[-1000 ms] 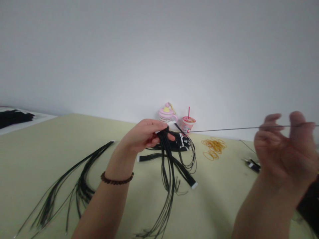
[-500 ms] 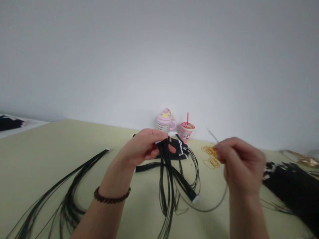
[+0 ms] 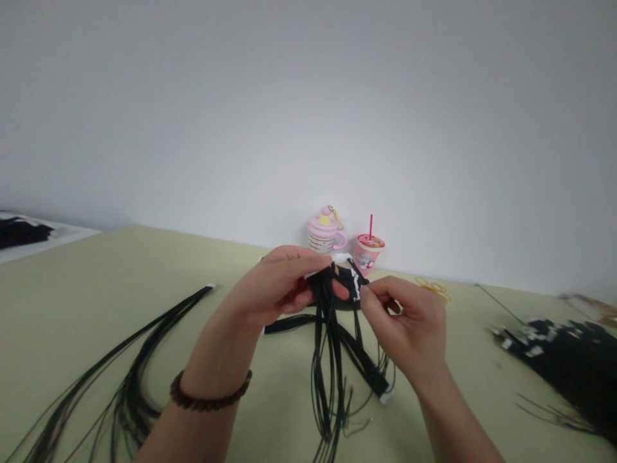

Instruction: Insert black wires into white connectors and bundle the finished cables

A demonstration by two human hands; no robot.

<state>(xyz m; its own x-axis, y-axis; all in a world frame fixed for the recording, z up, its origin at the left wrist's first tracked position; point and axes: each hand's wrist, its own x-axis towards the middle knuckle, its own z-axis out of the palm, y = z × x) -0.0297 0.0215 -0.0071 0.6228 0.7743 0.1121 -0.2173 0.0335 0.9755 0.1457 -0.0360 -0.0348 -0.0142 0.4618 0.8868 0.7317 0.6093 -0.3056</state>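
Counter [image 3: 159, 257]: pale olive, backed by a plain white wall [image 3: 308, 116]. Far edge: pink cupcake-shaped mug [image 3: 324, 233] and pink drink cup [image 3: 369, 252] with red straw; yellow rubber bands [image 3: 432, 288] to their right. Far left: black bundle on a white sheet [image 3: 19, 233]. Counter left: loose black cables [image 3: 120, 379]. Counter right: heap of black cables [image 3: 563, 360] with white markings.

Left hand [image 3: 274, 286], beaded bracelet [image 3: 207, 392] at wrist: clenched on a cable bundle [image 3: 325, 334] at centre, strands falling nearward. Right hand [image 3: 407, 325]: fingers pinched together just beside it; anything held is too small to tell.

Change from the earlier frame: right hand has moved left, from above the rubber bands to the bundle.
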